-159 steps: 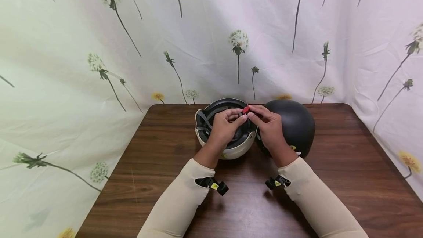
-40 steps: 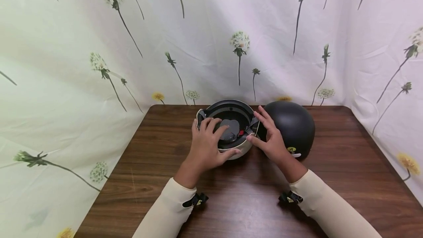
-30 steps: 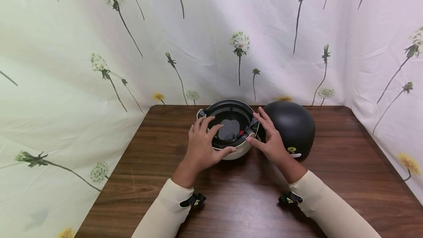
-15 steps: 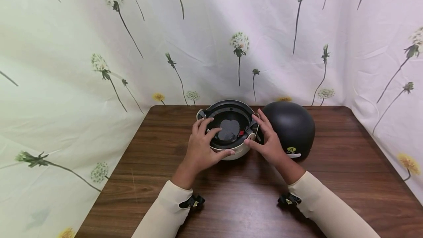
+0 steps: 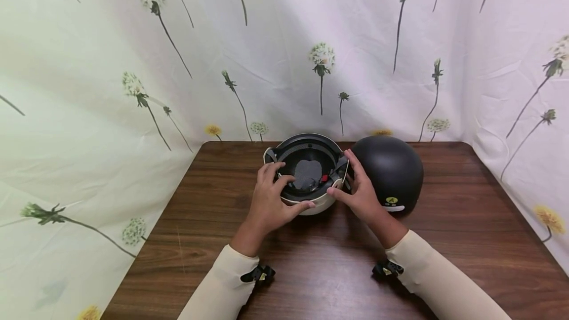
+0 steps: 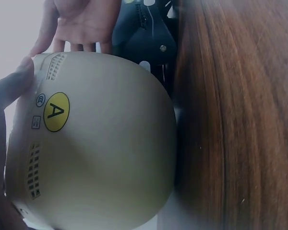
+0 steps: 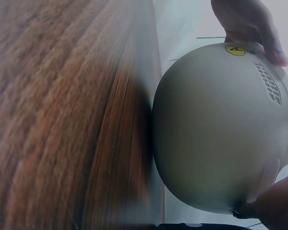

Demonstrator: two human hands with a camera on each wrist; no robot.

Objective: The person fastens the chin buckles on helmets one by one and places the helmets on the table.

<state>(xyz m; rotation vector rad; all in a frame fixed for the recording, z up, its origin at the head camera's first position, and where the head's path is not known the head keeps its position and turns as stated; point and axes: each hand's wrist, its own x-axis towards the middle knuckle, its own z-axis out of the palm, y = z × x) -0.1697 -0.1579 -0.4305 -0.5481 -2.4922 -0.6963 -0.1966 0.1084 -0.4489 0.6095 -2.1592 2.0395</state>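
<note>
A cream helmet (image 5: 322,205) rests upside down on the table, its dark lining and grey pad (image 5: 308,174) facing up. Inside, toward the right, lies a red buckle (image 5: 325,178) near a grey strap (image 5: 340,164). My left hand (image 5: 268,204) holds the left and near part of the rim, thumb outside and fingers curled over the edge. On the opposite side, my right hand (image 5: 363,194) grips the rim, its thumb at the near right. The left wrist view shows the cream shell (image 6: 101,139) with a yellow "A" sticker; the right wrist view shows the shell's side (image 7: 221,129).
A black helmet (image 5: 391,167), dome up, stands just right of the cream one, close behind my right hand. Both are near the far edge of the dark wooden table (image 5: 213,186). A dandelion-print cloth (image 5: 275,63) hangs behind.
Earlier, both hands pinched the red buckle above the cream helmet; it now lies inside. The hands have moved apart to the rim. Over the last second they shift only slightly.
</note>
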